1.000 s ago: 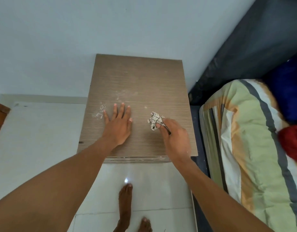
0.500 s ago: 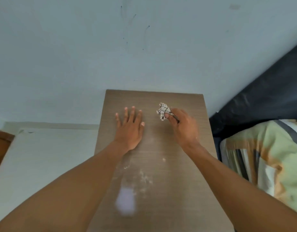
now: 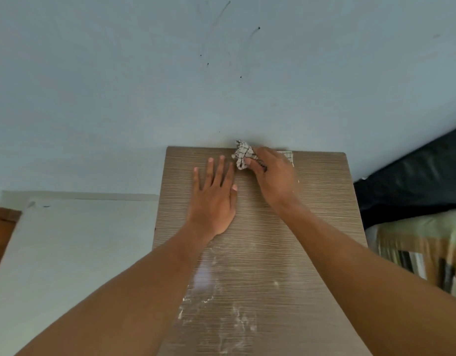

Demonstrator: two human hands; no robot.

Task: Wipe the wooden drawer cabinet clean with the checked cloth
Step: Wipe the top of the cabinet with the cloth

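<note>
Your right hand [image 3: 273, 176] is closed around a small crumpled white cloth with thin dark checks [image 3: 243, 155], bunching it between the fingers and thumb and pressing it down at the far edge of the cabinet top, right where the top meets the wall. A flat corner of the same cloth peeks out on the far side of that hand. Your left hand [image 3: 214, 199] lies just beside it, flat, palm down, fingers spread and holding nothing, bracing on the wood.

Both rest on the top of the light brown, fine-grained wooden drawer cabinet [image 3: 324, 214], which stands against a pale blue-grey wall [image 3: 144, 86] marked with a few dark specks and faint scuffs. White dusty streaks [image 3: 221, 304] remain on the near half of the top, so by the look of it that part is not yet wiped.

The cloth looks light, soft and limp; it will likely fold and slip under your palm, so keep it wadded in the fingers. The cabinet looks stiff, heavy and steady, with a smooth laminate-like top.

To the right sits a dark padded surface [image 3: 414, 176] and striped green and orange bedding [image 3: 414, 247], blurred. To the left is pale floor [image 3: 67, 240]

No brand, label or writing can be read anywhere
</note>
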